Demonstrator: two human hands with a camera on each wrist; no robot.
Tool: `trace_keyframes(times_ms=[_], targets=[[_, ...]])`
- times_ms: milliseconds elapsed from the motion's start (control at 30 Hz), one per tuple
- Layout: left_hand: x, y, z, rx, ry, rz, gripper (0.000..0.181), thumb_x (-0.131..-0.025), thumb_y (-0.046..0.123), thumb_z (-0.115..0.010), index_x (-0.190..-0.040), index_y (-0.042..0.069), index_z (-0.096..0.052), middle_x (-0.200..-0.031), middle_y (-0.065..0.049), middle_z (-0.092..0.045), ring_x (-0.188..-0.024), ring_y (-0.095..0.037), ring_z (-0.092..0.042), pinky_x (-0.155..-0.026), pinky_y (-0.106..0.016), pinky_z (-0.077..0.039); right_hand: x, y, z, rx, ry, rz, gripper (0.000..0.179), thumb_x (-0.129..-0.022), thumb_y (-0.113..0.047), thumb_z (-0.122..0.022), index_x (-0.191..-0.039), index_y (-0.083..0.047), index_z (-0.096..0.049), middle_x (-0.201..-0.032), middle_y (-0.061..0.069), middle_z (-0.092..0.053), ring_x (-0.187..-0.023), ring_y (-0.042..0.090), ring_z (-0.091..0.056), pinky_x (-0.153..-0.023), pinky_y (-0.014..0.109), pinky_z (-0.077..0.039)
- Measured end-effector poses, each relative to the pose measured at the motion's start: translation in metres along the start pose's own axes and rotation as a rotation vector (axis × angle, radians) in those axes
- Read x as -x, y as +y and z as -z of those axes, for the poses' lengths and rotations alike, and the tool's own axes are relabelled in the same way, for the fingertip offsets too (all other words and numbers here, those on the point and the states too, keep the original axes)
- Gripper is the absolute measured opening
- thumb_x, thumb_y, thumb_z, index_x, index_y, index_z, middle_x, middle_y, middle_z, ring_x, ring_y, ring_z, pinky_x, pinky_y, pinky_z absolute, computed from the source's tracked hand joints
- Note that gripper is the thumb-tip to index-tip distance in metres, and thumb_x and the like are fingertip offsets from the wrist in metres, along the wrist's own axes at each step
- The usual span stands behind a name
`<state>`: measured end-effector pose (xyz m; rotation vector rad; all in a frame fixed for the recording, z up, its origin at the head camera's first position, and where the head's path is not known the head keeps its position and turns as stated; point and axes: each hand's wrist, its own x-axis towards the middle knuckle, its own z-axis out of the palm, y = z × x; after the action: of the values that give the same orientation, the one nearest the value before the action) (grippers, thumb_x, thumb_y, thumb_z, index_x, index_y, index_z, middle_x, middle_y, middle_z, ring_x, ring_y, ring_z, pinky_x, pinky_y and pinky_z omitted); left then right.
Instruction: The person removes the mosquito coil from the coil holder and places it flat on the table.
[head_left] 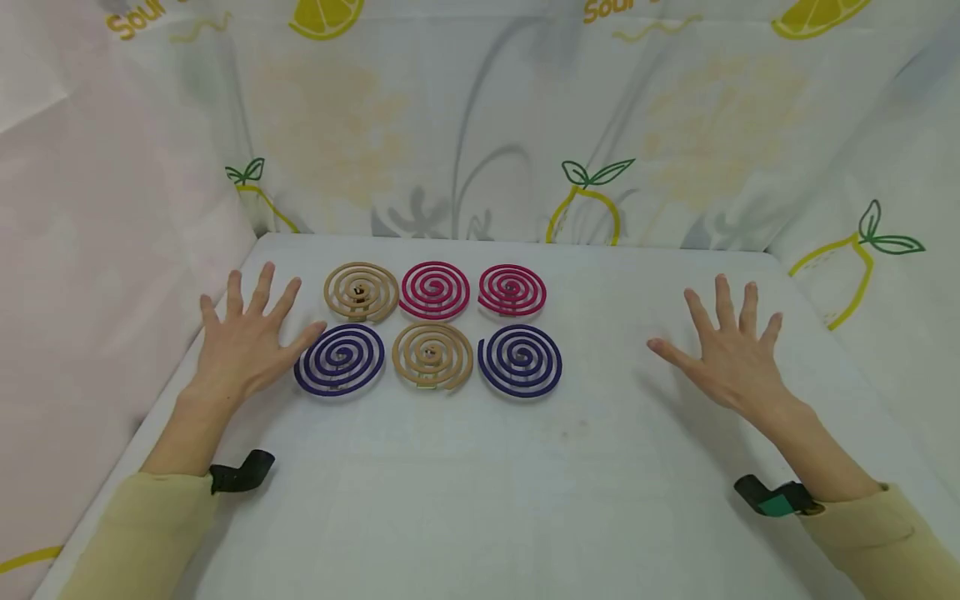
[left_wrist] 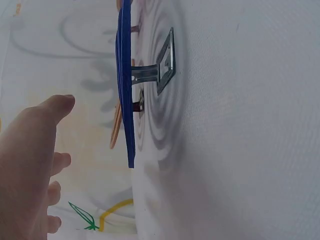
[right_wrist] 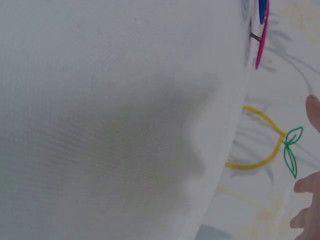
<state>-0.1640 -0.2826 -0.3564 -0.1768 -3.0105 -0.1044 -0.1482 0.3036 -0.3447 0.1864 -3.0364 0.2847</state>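
Note:
Two rows of spiral mosquito coils stand flat on small metal stands on the white table [head_left: 450, 500]. In the back row are a tan coil [head_left: 361, 291], a magenta coil [head_left: 435, 289] and a second magenta coil [head_left: 512, 289]. The front row has a dark blue coil [head_left: 341, 355], a tan coil [head_left: 432, 353] and another dark blue coil [head_left: 521, 357]. My left hand [head_left: 243, 346] spreads its fingers over the left side, thumb overlapping the left blue coil's edge in the head view. My right hand [head_left: 735, 358], fingers spread and holding nothing, hovers right of the coils.
A metal stand [left_wrist: 167, 62] props the blue coil above the table in the left wrist view. A white curtain [head_left: 510, 125] with lemon prints hangs behind and along both sides of the table. Black wrist devices [head_left: 243, 472] sit at both cuffs.

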Motion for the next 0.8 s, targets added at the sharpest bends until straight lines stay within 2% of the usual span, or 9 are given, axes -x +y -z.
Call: trace_keyframes(times_ms=[200, 367, 467, 600, 800], targets=[[-0.002, 0.006, 0.0, 0.011, 0.013, -0.016, 0.083, -0.097, 0.067, -0.038, -0.158, 0.011, -0.027, -0.166, -0.021, -0.004, -0.147, -0.057, -0.001, -0.108, -0.083, -0.001, 0.0, -0.002, 0.0, -0.005, -0.007, 0.002, 0.097, -0.092, -0.069, -0.049, -0.159, -0.006, -0.019, -0.164, 0.026, 0.011, -0.146, 0.054, 0.019, -0.102, 0.087, 0.006], [-0.005, 0.015, -0.002, 0.077, -0.013, -0.013, 0.084, -0.098, 0.065, -0.038, -0.159, 0.01, -0.023, -0.167, -0.021, -0.002, -0.148, -0.055, -0.002, -0.112, -0.079, -0.005, -0.001, -0.008, 0.0, -0.028, -0.008, 0.013, 0.096, -0.093, -0.069, -0.048, -0.159, -0.005, -0.019, -0.164, 0.026, 0.009, -0.146, 0.055, 0.016, -0.104, 0.086, 0.004], [-0.007, 0.023, -0.006, 0.15, -0.01, -0.02, 0.083, -0.099, 0.063, -0.038, -0.159, 0.009, -0.022, -0.166, -0.022, -0.006, -0.148, -0.054, -0.007, -0.114, -0.075, -0.01, -0.003, -0.012, -0.001, -0.066, 0.004, 0.024, 0.095, -0.094, -0.067, -0.051, -0.158, -0.004, -0.021, -0.165, 0.027, 0.005, -0.147, 0.055, 0.011, -0.108, 0.083, 0.0], [-0.008, 0.037, -0.007, 0.3, 0.016, -0.018, 0.08, -0.1, 0.058, -0.042, -0.158, 0.007, -0.024, -0.165, -0.022, -0.014, -0.148, -0.051, -0.016, -0.114, -0.073, -0.018, -0.004, -0.017, -0.003, -0.167, 0.045, 0.038, 0.089, -0.095, -0.058, -0.057, -0.156, -0.001, -0.025, -0.165, 0.027, -0.005, -0.149, 0.053, 0.0, -0.113, 0.077, -0.007], [-0.006, 0.061, -0.004, 0.5, 0.034, 0.01, 0.069, -0.102, 0.04, -0.05, -0.158, 0.007, -0.026, -0.158, -0.026, -0.031, -0.143, -0.05, -0.03, -0.115, -0.067, -0.026, -0.005, -0.031, -0.009, -0.335, 0.12, 0.045, 0.073, -0.098, -0.044, -0.06, -0.151, 0.0, -0.036, -0.161, 0.025, -0.025, -0.144, 0.051, -0.025, -0.109, 0.074, -0.026]])
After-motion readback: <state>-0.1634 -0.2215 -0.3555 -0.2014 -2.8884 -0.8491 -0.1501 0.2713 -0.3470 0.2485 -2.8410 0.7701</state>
